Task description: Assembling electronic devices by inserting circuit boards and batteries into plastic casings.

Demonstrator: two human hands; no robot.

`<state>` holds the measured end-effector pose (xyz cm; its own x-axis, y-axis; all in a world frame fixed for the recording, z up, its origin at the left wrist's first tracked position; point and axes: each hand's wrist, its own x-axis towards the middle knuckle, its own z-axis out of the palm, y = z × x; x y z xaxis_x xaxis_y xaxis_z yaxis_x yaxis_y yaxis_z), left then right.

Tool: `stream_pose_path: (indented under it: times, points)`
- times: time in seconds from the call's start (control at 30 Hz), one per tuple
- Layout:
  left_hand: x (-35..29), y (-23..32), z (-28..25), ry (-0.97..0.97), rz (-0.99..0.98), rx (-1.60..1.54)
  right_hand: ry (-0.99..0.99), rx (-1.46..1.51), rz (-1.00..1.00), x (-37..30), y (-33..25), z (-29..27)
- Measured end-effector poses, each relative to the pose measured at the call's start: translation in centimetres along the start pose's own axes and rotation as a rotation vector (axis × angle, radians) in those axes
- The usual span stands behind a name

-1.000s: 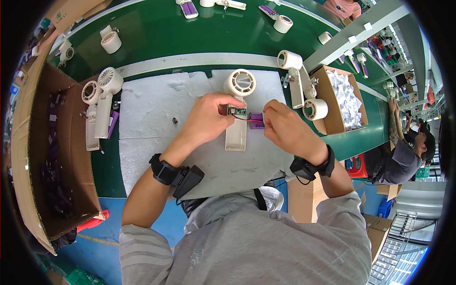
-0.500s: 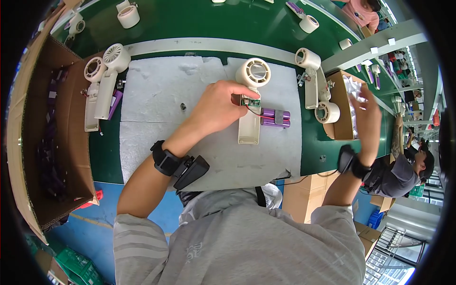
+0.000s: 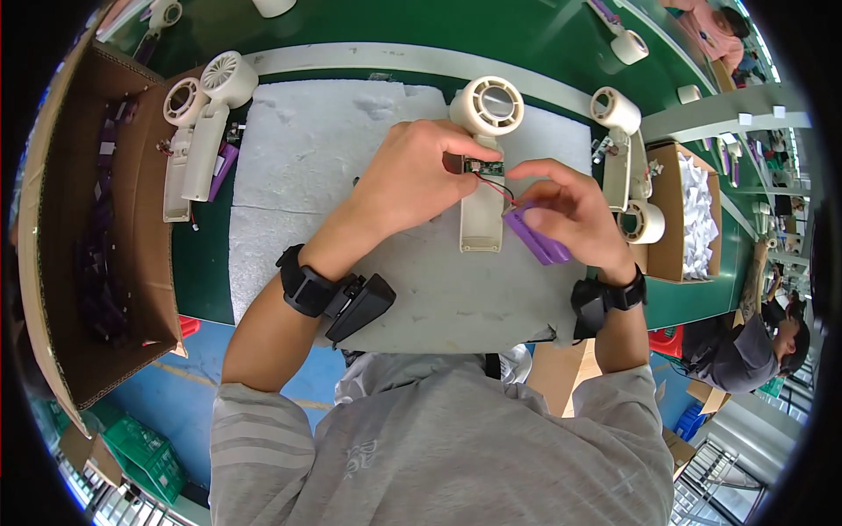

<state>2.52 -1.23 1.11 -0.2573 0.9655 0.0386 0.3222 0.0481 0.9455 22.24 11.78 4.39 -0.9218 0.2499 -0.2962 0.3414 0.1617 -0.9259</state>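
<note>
A cream handheld fan [image 3: 481,223] lies with its round head away from me and its handle shell open toward me. Near the neck a small green circuit board [image 3: 484,166] sits in the handle. My left hand [image 3: 421,171] pinches the fan and board there between thumb and fingers. Thin red and black wires run from the board to a purple battery pack [image 3: 542,244]. Fingers of my right hand [image 3: 579,210] are closed on that pack, just right of the handle, holding it tilted. Its upper part is hidden by the fingers.
White foam sheeting [image 3: 307,131] lies under the work on a green table [image 3: 202,280]. Several fan parts [image 3: 206,145] rest at the left, beside a deep cardboard box [image 3: 145,289]. More fan parts [image 3: 618,140] and a carton of white pieces [image 3: 697,219] stand at the right.
My right hand has come down from beside the right-hand carton and gripped the battery pack, which lay flat before and is now tilted. My left hand keeps its hold on the fan.
</note>
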Motion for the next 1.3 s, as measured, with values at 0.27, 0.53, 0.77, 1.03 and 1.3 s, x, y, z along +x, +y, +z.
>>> stream_pose_path:
  times: [0.27,0.53,0.77,1.03,1.3]
  points:
    - [0.4,0.0,-0.4,-0.013,0.108,0.035,-0.259,0.677,0.138,-1.1,-0.4,0.2]
    - [0.2,0.2,-0.3,0.006,0.150,0.127,-0.141,0.539,0.082,-1.6,0.0,2.2]
    - [0.3,0.2,-0.2,0.038,0.219,0.210,0.220,-0.454,-0.520,-1.0,-0.1,3.9]
    - [0.2,-0.2,-0.2,-0.012,0.188,0.245,0.214,-0.370,-0.554,-0.4,1.3,4.9]
    - [0.2,0.0,-0.6,-0.035,0.369,0.406,0.293,-0.600,-0.582,-0.1,1.5,4.7]
